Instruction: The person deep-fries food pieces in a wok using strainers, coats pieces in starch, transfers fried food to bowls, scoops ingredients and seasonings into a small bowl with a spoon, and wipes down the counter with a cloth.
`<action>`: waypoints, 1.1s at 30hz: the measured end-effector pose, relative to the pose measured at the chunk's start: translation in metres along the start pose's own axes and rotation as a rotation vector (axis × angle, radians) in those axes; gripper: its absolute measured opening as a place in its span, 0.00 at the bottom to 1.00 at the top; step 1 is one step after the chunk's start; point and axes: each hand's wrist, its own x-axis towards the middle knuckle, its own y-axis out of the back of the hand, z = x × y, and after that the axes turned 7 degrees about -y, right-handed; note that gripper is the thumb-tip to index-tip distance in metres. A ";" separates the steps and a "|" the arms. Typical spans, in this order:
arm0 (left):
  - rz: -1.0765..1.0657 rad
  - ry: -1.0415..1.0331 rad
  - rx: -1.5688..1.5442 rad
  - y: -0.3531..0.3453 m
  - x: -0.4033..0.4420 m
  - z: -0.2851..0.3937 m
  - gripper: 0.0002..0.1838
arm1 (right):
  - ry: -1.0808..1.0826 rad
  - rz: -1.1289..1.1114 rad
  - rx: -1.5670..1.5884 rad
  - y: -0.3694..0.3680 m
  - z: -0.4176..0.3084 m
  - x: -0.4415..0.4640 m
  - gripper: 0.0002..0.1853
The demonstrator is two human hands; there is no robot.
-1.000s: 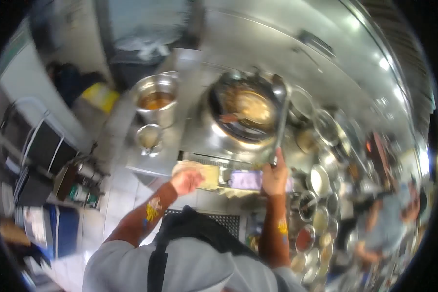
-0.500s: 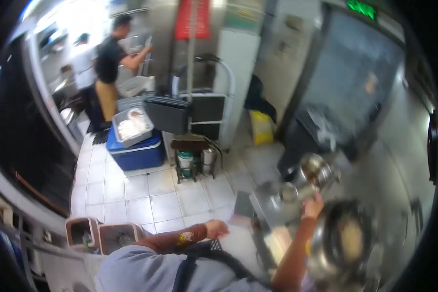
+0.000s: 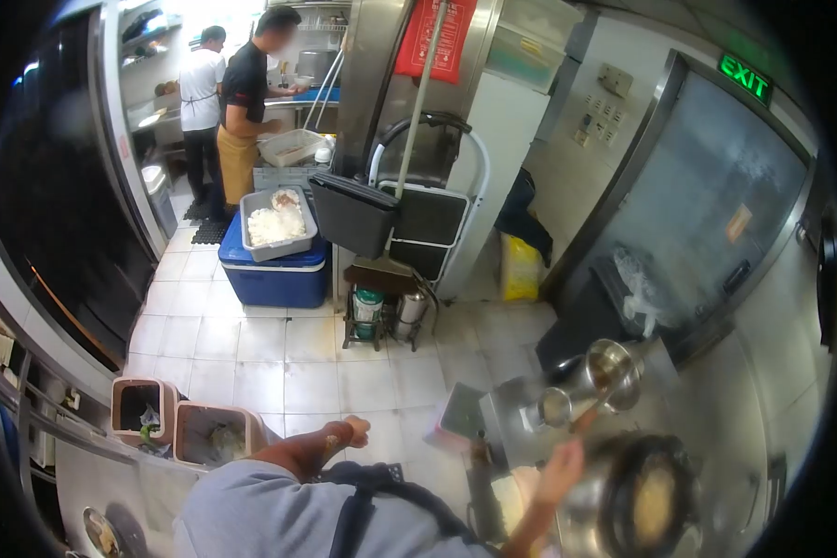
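Observation:
My left hand [image 3: 355, 431] hangs over the tiled floor at the end of a bent arm. Its fingers are curled in, with nothing visible in them. My right hand [image 3: 564, 467] is over the steel counter, blurred by motion, and appears closed on a long brown-handled utensil [image 3: 586, 415]. That handle slants toward a shiny steel pot [image 3: 628, 377]; its far end is hard to make out. A smaller metal container [image 3: 555, 407] stands beside the pot. To the right of my hand, a dark wok [image 3: 614, 502] holds pale yellowish food [image 3: 655, 502].
Two pinkish bins [image 3: 216, 407] stand at the left. A blue cooler [image 3: 274, 281] carries a grey tub [image 3: 282, 249] of white food. A folded step stool [image 3: 428, 219] leans ahead. Two people [image 3: 242, 121] stand at the back left. A door [image 3: 707, 186] is on the right.
My right hand has drawn back from the pot toward me, the brown handle now showing ahead of it. My left hand has shifted left. The view has turned slightly and sharpened.

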 end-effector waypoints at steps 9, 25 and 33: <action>0.019 0.731 -0.403 -0.085 -0.056 0.083 0.16 | -0.903 -0.711 -0.067 0.140 0.183 -0.217 0.07; -0.134 0.680 -0.293 -0.091 -0.153 0.141 0.09 | -1.058 -0.496 -0.280 0.222 0.320 -0.222 0.08; -0.204 0.481 -0.263 -0.124 -0.152 0.119 0.11 | -1.070 -0.512 -0.297 0.232 0.329 -0.230 0.09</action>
